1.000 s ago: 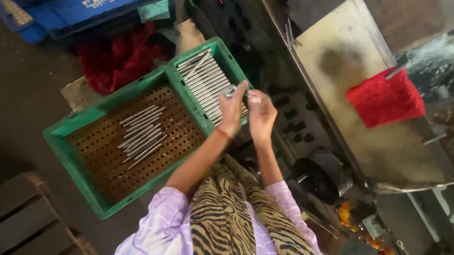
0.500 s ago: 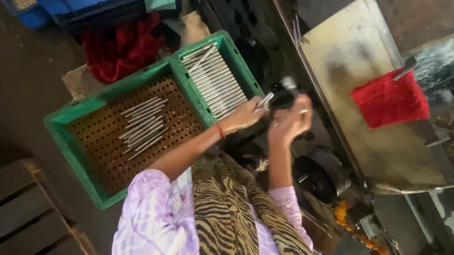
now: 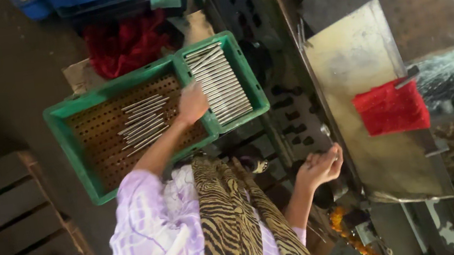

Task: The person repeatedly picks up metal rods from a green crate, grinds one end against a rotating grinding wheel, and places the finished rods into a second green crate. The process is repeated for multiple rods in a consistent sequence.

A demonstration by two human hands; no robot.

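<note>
Left hand [image 3: 193,103] outstretched, right hand [image 3: 319,167] cupped

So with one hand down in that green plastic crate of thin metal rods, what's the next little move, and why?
Probably close the left hand on a few thin metal rods from the green plastic crate. It hovers at the divider beside the neat row, while the right hand waits, half open, near the dark machine.

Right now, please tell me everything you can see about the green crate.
The green crate looks like plastic, rectangular, lying flat on the floor at a tilt in the picture. A wall splits it into two parts. The bigger part has a perforated base with a loose cluster of thin metal rods; the smaller part holds rods packed side by side. The left hand hovers over the divider; contact is unclear.
</note>
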